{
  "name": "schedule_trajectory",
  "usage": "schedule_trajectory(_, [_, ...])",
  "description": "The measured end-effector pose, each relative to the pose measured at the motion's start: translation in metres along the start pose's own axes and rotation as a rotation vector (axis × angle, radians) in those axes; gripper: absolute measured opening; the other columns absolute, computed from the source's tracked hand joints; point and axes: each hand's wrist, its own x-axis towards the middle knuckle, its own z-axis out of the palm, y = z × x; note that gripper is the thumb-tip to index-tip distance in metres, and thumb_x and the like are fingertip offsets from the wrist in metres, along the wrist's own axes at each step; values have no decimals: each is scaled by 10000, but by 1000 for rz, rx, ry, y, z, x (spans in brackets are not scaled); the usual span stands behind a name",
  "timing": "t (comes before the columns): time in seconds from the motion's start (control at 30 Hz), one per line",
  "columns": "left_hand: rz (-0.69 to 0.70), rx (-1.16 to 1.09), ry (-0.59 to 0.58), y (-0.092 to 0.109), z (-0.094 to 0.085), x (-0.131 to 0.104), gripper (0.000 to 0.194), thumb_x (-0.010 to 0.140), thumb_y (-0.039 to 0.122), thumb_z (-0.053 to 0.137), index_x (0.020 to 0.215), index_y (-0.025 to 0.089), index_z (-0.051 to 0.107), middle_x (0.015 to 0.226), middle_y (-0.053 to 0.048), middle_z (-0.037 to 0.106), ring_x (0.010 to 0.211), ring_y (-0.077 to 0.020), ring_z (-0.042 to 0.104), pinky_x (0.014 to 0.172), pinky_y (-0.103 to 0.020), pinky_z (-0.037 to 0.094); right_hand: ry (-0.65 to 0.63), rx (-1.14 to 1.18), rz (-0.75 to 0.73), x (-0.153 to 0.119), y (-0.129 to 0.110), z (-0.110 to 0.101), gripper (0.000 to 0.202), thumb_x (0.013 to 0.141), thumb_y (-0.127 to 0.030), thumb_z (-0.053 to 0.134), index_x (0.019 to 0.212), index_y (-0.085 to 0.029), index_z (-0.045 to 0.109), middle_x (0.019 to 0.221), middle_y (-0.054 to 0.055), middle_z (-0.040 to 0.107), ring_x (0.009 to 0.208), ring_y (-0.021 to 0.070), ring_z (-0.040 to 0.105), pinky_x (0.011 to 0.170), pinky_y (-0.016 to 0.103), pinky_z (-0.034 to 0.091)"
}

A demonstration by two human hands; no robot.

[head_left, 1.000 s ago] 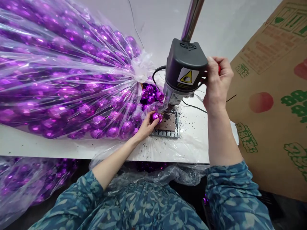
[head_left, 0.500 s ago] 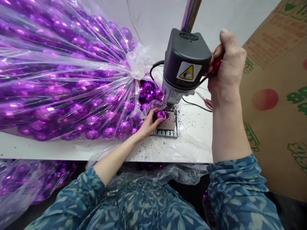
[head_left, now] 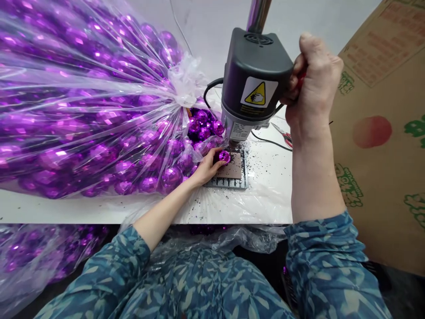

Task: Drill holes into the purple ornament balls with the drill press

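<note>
Between the thumb and fingers of my left hand (head_left: 209,167) is a shiny purple faceted ball (head_left: 225,157), held over a brown board (head_left: 233,166) on a slotted metal base (head_left: 229,184). Right above it stands a dark grey motor unit (head_left: 257,66) with a yellow warning label, mounted on a metal post (head_left: 259,15). My right hand (head_left: 314,79) is closed round a red handle (head_left: 300,80) at the motor's right side. The motor's lower tip is partly hidden behind its housing, so contact with the ball cannot be made out.
A large clear bag of purple balls (head_left: 99,124) lies left, its gathered neck beside loose balls (head_left: 204,126). Red-handled scissors (head_left: 285,135) lie right of the motor. A cardboard box (head_left: 375,177) stands at the right. Dark flakes and plastic film (head_left: 232,208) cover the table near its front edge.
The view has shifted slightly. The ball in my left hand now shows a differently lit face, seemingly turned a little. My right hand stays on the handle.
</note>
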Motion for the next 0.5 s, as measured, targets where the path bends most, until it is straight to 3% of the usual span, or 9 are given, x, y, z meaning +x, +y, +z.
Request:
schedule_trajectory(0.07, [-8, -18, -15, -2, 2, 1, 487, 934, 317, 650, 1363, 140, 502, 1287, -137, 673, 1192, -257, 650, 1057, -412, 519, 45, 1, 64, -3, -6, 4, 432, 1022, -321, 421, 615, -218, 320, 377, -118, 318, 317, -9, 256, 374, 157, 181])
schedule_trajectory(0.3, [68, 13, -1, -4, 11, 0, 477, 893, 233, 702, 1327, 140, 527, 1343, -147, 643, 1271, -273, 615, 1125, -453, 488, 147, 38, 165, -12, -23, 15, 512, 1030, -254, 361, 521, -207, 331, 331, -102, 298, 295, 7, 259, 373, 195, 98])
schedule_trajectory(0.5, [62, -42, 85, 1, 15, -7, 490, 836, 235, 787, 1268, 179, 563, 1288, -115, 669, 1207, -255, 659, 1054, -449, 556, 225, 141, 155, -11, -23, 17, 595, 983, -212, 452, 393, -202, 370, 318, -55, 299, 276, 45, 201, 359, 270, 52])
